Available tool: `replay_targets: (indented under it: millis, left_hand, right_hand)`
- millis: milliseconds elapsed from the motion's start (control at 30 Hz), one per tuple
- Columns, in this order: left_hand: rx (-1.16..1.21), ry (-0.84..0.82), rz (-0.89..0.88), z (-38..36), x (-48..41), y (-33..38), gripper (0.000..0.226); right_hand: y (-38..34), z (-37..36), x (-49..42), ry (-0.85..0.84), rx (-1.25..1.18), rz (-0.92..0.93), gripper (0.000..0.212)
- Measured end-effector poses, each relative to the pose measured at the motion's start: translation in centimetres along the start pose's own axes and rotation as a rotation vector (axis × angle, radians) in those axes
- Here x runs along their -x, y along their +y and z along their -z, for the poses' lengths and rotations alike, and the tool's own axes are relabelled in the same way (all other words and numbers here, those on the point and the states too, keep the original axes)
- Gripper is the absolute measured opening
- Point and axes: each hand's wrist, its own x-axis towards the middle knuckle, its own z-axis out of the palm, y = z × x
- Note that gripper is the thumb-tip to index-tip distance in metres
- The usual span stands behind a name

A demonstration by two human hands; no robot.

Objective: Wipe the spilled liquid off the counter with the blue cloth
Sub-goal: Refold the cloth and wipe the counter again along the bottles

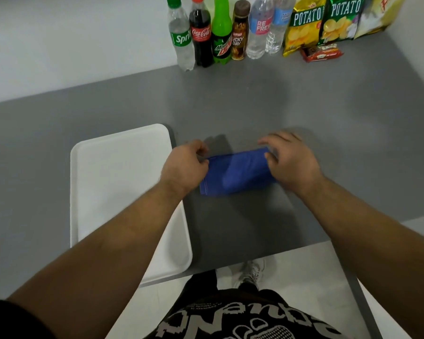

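Grey surface (255, 106): blue cloth (238, 173) lies folded beside white tray (123, 172); left hand (184, 165) and right hand (291, 162) each grip one top corner.

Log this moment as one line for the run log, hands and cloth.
left hand: pinching cloth's left end | right hand: pinching right end | blue cloth: folded, on grey counter | spill: none visible

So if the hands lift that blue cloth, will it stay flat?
Probably not: the blue cloth is folded soft fabric, so it should droop and unfold. It looks light. Both the left hand and right hand pinch its corners.
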Motion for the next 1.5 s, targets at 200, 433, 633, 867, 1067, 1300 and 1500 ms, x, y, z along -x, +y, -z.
replay_targets:
  millis: [200,433,633,867,1067,1300,1500]
  left_hand:
    - [-0.053,0.13,0.054,-0.9,2.5,-2.3,0.022]
    - [-0.133,0.24,0.043,0.5,4.6,-5.9,0.018]
    - [-0.217,0.193,-0.038,2.5,3.1,-9.3,0.023]
    - [-0.315,0.166,-0.185,3.2,0.5,-12.3,0.039]
    - [-0.329,0.227,-0.303,2.4,0.3,-14.2,0.041]
    - [-0.328,0.304,-0.367,1.6,0.1,-14.8,0.041]
    - [-0.318,0.312,-0.378,1.4,-0.1,-15.0,0.039]
  right_hand:
    - [-0.7,-2.6,-0.4,-0.323,0.116,0.477,0.044]
    - [-3.4,-4.4,5.4,-0.245,0.116,0.154,0.046]
    - [-7.8,-6.5,8.9,-0.215,0.208,0.086,0.045]
    - [-8.8,-10.0,9.2,-0.316,0.275,0.107,0.075]
    - [-13.2,-12.7,9.9,-0.273,0.247,0.063,0.074]
    - [-14.4,-14.2,4.2,-0.292,0.168,-0.014,0.063]
    - [-14.0,-14.4,-2.0,-0.258,0.16,-0.018,0.065]
